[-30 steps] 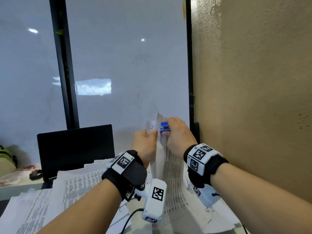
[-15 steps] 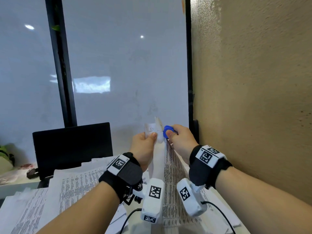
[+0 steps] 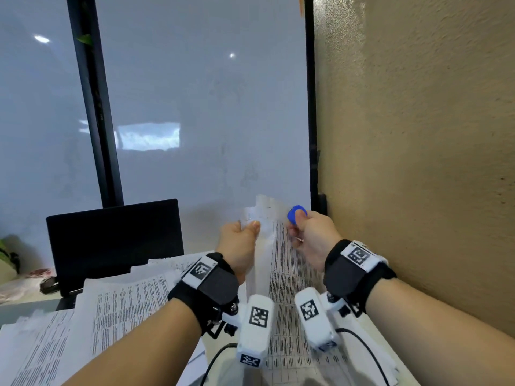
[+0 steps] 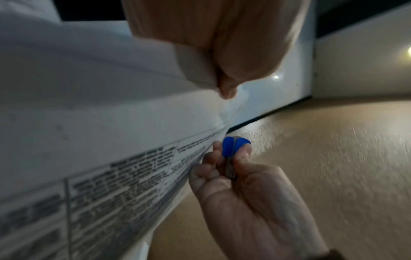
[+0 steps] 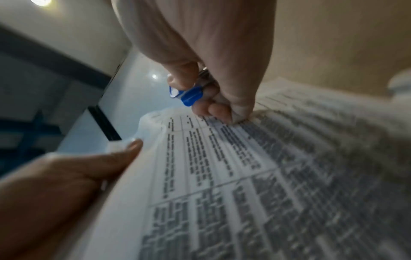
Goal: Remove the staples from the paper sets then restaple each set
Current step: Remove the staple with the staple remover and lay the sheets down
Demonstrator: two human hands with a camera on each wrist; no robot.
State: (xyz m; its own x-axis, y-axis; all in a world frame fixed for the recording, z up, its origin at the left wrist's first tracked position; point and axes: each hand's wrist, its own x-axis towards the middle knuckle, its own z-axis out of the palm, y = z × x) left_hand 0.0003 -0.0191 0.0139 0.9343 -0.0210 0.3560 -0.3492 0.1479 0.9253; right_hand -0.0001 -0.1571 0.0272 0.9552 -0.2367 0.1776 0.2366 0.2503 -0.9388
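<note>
The left hand [image 3: 240, 240] pinches the paper set [image 3: 281, 263] by its top corner; the right hand [image 3: 313, 236] squeezes a blue staple remover [image 3: 297, 213] (just beside the corner).

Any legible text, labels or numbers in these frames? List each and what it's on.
None legible.
Held paper set: printed table text, too blurred in all views.
Paper stack on the desk: rows of print, too small.
Wrist bands and wrist cameras: square black-and-white marker codes, no words.
Blue staple remover: no marking visible.
</note>
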